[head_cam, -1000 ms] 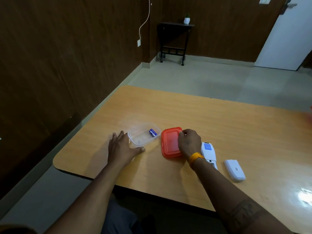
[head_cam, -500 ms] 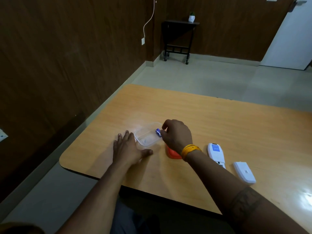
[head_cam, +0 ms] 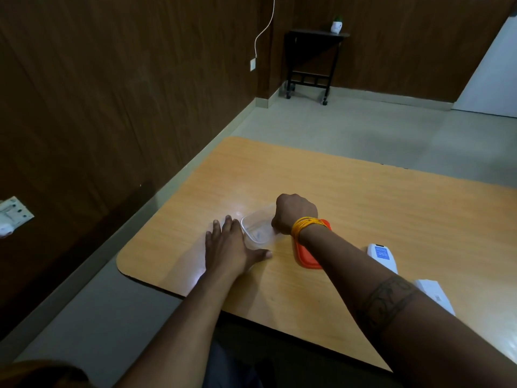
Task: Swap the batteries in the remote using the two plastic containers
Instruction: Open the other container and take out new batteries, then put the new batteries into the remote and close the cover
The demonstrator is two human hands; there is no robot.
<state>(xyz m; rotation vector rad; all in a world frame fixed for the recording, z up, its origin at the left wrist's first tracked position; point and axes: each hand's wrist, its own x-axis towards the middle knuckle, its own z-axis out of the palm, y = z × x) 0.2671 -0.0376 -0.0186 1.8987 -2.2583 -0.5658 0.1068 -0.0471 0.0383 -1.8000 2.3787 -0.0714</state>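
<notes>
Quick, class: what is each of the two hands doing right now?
Left hand: open, flat on the table against the clear container.
Right hand: curled into the container; whether it grips anything cannot be told.

No wording can be read anywhere in this dim view. The white plastic remote (head_cam: 382, 257) near the right edge of the orange wooden table (head_cam: 363, 197) carries a blue label with pale lines of print, too small to make out. The separate white rectangular battery cover (head_cam: 435, 296), nearer the table's front edge, bears a small barcode-like sticker, also illegible.
</notes>
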